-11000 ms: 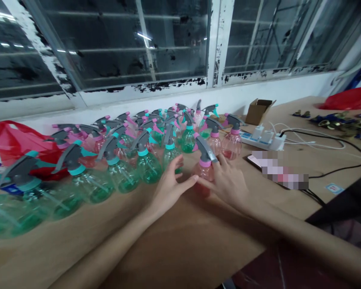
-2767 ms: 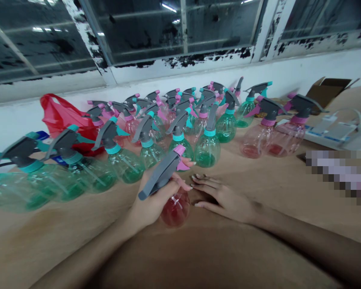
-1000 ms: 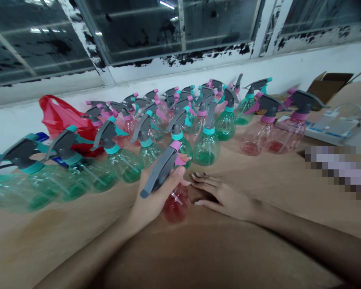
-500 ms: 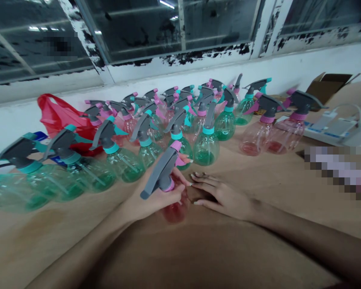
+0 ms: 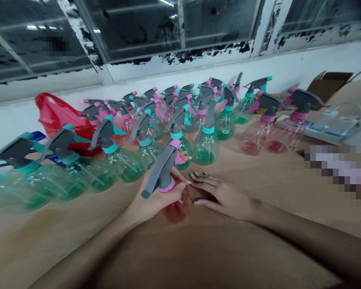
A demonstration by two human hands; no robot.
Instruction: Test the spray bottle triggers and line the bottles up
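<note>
Pink spray bottle (image 5: 176, 210): gripped by left hand (image 5: 150, 202) | thumb lowered, collar (image 5: 167, 184) uncovered | right hand (image 5: 227, 198): open, rested on tabletop (image 5: 282, 180)

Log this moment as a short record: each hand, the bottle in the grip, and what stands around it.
left hand: grips the pink bottle near its collar
right hand: on the table, fingers extended toward the bottle; contact unclear
sprayer head: grey with pink nozzle, on the held bottle
front row: green bottles with teal collars
robot-free right side: two pink bottles, power strip, cardboard box
behind, left: red bag
unreadable: pixelated patch at right
</note>
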